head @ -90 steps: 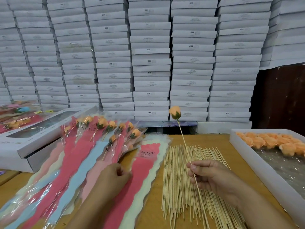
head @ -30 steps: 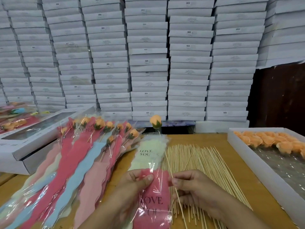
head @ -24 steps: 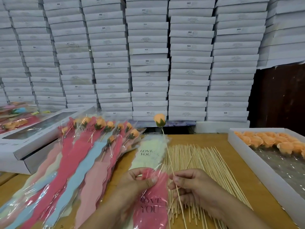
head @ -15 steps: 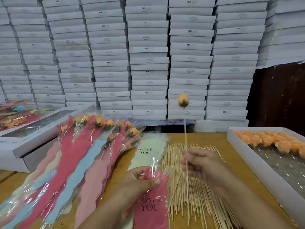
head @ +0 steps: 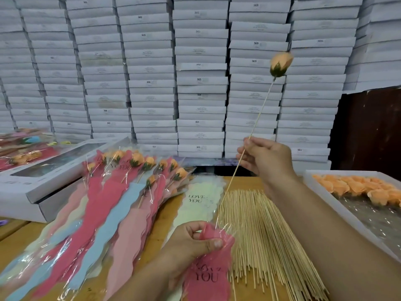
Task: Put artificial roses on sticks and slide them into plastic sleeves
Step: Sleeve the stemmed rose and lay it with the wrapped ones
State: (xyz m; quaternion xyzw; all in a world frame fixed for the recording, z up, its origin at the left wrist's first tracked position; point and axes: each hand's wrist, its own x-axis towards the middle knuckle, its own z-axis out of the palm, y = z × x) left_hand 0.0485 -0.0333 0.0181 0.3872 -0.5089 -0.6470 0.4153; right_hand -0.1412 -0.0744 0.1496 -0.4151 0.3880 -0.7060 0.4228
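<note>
My right hand (head: 268,158) pinches a thin wooden stick (head: 259,111) topped with an orange artificial rose (head: 280,63). The stick slants down to the left, and its lower end reaches the mouth of a red "LOVE YOU" plastic sleeve (head: 209,272). My left hand (head: 193,244) pinches the top of that sleeve near the front of the table. A pile of bare sticks (head: 260,235) lies under and to the right of the sleeve.
Several sleeved roses (head: 121,192) fan out on the left of the wooden table (head: 13,244). A white tray (head: 321,192) of orange rose heads stands at right. A windowed gift box (head: 43,181) sits at left. White boxes (head: 195,72) are stacked high behind.
My right hand has lifted the rose stick up and to the right, tilting it so its lower end points at the sleeve mouth. My left hand keeps pinching the red sleeve.
</note>
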